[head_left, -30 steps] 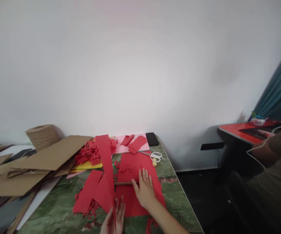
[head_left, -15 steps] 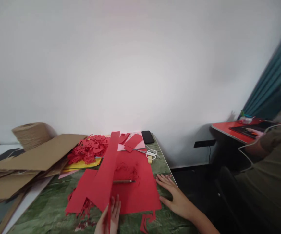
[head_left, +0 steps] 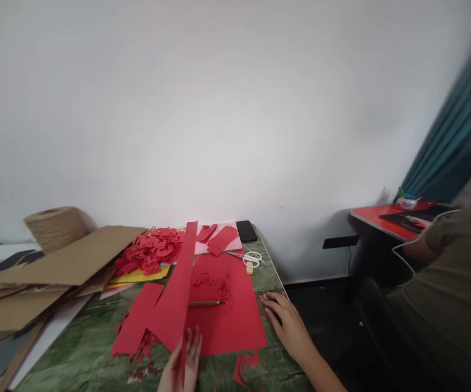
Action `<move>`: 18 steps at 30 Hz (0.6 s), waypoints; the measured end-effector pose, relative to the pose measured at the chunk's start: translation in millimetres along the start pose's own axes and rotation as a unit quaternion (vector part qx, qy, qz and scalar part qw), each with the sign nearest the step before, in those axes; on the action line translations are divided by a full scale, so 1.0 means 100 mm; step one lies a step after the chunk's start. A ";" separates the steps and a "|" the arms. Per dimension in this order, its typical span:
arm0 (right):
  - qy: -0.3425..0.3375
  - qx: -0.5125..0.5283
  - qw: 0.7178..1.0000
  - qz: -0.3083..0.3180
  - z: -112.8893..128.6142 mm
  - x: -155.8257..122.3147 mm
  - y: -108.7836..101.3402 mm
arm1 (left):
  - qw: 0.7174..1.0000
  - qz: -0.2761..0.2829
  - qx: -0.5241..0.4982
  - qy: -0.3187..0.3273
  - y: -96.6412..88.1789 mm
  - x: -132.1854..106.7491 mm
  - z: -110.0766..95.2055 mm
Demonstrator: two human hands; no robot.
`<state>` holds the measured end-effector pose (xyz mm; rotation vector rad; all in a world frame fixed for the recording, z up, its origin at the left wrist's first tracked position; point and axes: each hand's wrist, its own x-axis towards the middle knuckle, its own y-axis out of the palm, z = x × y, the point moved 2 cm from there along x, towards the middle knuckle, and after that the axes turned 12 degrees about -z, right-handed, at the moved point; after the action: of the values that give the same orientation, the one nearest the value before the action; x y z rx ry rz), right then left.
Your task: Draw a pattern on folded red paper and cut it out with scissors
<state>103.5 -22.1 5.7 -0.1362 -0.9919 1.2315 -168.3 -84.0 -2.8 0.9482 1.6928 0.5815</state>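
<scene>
White wall behind, green marble-pattern table (head_left: pixel 70 356) in front of you, w/ flat cardboard sheets (head_left: pixel 56 267) and a twine spool (head_left: pixel 56 230) at far left. Your L hand (head_left: pixel 181 360) sits low at bottom of view, fingers pointing up, closed narrow on a tall red paper strip (head_left: pixel 180 288), which rises tilted off the table from btwn your fingers. Your R arm reaches in from lower right, R hand (head_left: pixel 286 326) palm down on the table, fingers loosely curled, holding nothing, just beside the red sheet (head_left: pixel 229 321). Dark pen (head_left: pixel 206 303) lies on that sheet. Further up: red cut-outs (head_left: pixel 149 251), white-handled scissors (head_left: pixel 252 259), phone (head_left: pixel 246 231). Far right, a seated person's olive sleeve (head_left: pixel 443 261) reaches toward a red desk (head_left: pixel 378 215).
</scene>
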 end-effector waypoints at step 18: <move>-0.006 -0.046 0.998 -0.035 0.12 -0.06 -0.04 | 0.999 -0.003 -0.001 0.047 0.08 -0.04 0.03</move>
<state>98.2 -33.4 12.6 -0.1645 -1.0563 1.1238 -162.1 -82.5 4.7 0.9266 1.7783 0.6314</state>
